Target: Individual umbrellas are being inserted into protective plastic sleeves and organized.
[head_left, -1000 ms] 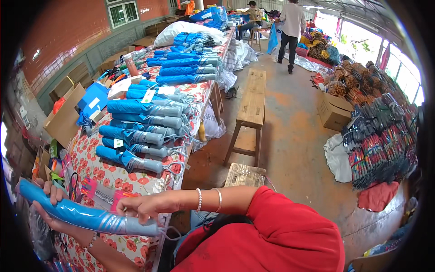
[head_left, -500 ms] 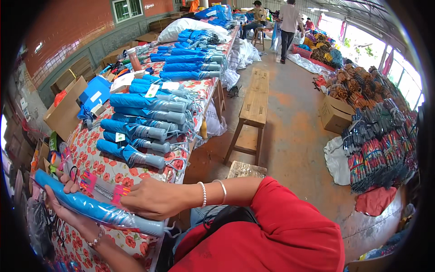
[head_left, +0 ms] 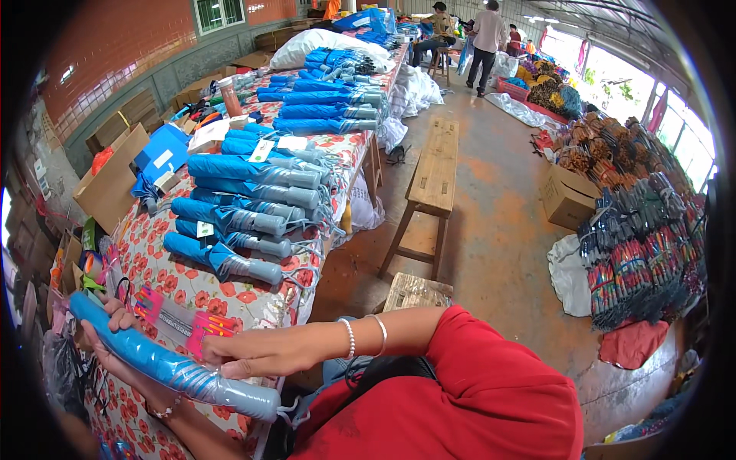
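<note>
Left hand (head_left: 115, 337) cupped under a folded blue umbrella (head_left: 172, 368) in a clear sleeve, fingers curled round its upper half. Right hand (head_left: 257, 354) laid flat and nearly straight along the top of the same umbrella, fingertips on a bright pink tag (head_left: 205, 326), wrist wearing two pale bangles. Lies slantwise above the near edge of the red-flowered tablecloth (head_left: 192, 287), darker end up left, silvery handle end low right, a cord dangling. Just beyond, a stack of matching blue umbrellas (head_left: 245, 203) with small white tags, handles pointing right. Further left, a blue box (head_left: 161, 153) with a white label and open brown cartons (head_left: 115, 180). On the floor at right, a brown carton (head_left: 567, 195)
</note>
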The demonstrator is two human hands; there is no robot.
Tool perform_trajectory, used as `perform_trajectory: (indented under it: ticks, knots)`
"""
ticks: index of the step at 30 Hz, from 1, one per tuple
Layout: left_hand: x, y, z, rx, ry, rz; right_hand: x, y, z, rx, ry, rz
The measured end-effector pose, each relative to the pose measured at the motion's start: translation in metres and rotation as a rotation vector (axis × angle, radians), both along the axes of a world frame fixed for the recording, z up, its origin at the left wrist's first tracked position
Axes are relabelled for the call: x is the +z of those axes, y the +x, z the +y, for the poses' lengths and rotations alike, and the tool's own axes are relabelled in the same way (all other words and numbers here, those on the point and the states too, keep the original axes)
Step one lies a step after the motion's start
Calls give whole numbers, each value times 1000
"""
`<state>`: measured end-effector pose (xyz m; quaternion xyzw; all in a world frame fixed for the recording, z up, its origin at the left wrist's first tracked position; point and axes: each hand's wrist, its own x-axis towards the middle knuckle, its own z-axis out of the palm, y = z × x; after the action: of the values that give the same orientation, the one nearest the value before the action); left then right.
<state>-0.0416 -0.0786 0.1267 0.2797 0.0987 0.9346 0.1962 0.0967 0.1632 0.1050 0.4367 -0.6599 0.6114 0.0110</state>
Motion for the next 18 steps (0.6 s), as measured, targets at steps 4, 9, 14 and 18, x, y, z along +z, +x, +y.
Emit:
perform_trajectory:
  ticks: [4,9,14,18]
  knots:
    - [-13,-6,1,87,-105,-69,6,-8,10,-216,268,259]
    - [-15,-3,0,223,-221,-19,-17,-9,6,-222,338,306]
    - [-6,4,2,278,-255,19,-25,-8,6,-211,250,232]
    - [-4,4,-5,207,-178,85,-30,-3,-2,-37,-145,-460]
